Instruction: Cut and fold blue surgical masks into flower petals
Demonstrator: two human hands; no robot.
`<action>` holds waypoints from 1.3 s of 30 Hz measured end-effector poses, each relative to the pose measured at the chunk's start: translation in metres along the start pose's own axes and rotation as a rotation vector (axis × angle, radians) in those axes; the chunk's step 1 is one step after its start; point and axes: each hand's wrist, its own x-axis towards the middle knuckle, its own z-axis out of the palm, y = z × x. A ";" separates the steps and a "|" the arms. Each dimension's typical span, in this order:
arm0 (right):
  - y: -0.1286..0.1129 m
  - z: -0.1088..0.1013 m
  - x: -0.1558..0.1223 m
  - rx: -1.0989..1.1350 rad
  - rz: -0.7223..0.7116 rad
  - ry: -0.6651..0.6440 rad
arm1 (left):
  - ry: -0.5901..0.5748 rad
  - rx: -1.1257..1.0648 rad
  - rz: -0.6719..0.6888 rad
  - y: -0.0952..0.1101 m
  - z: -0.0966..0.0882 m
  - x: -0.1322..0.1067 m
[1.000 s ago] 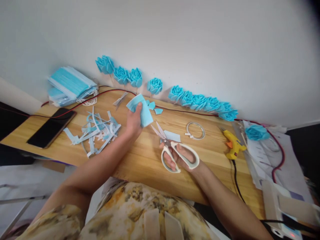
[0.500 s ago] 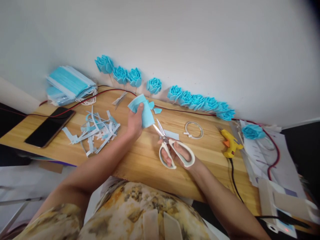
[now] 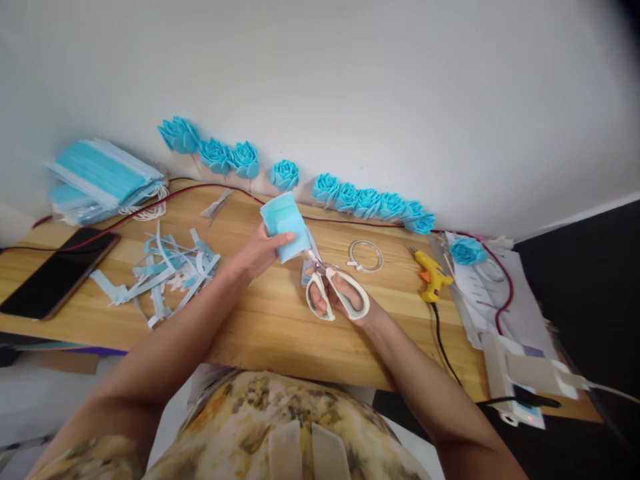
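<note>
Pinched between the thumb and fingers of my left hand [image 3: 265, 250] is a folded piece of light-blue mask fabric [image 3: 286, 223], held above the table. My right hand [image 3: 345, 293] grips white-handled scissors [image 3: 356, 303], fingers through both loops. Their blades are parted and meet the lower right edge of the fabric. Partly hidden under the scissors, a pale blue piece lies on the wood. To the left is a pile of cut blue and white strips [image 3: 165, 270].
A stack of face masks [image 3: 107, 173] and a phone [image 3: 57, 270] lie left. Several blue fabric flowers [image 3: 285, 175] line the wall. Rightward are a ring of wire [image 3: 365, 256], a yellow glue gun [image 3: 433, 275], papers and a power strip [image 3: 505, 380]. A red-black cable crosses the back.
The scissors have moved up against the fabric, their blades now at its lower right edge. My left hand has turned the fabric slightly. The whole view has shifted to the right.
</note>
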 end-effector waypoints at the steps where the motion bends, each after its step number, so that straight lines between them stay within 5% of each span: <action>1: -0.001 -0.001 0.000 0.001 -0.011 0.001 | -0.015 0.010 -0.026 0.000 0.000 0.000; 24: -0.002 -0.003 0.000 0.020 -0.051 -0.006 | 0.005 0.138 0.113 -0.016 -0.010 0.008; 33: -0.002 -0.003 0.002 0.014 -0.044 0.026 | 0.012 0.065 0.046 -0.015 -0.007 0.005; 39: -0.028 -0.007 -0.006 -0.281 0.055 0.016 | 0.205 -0.046 0.194 -0.013 -0.015 0.018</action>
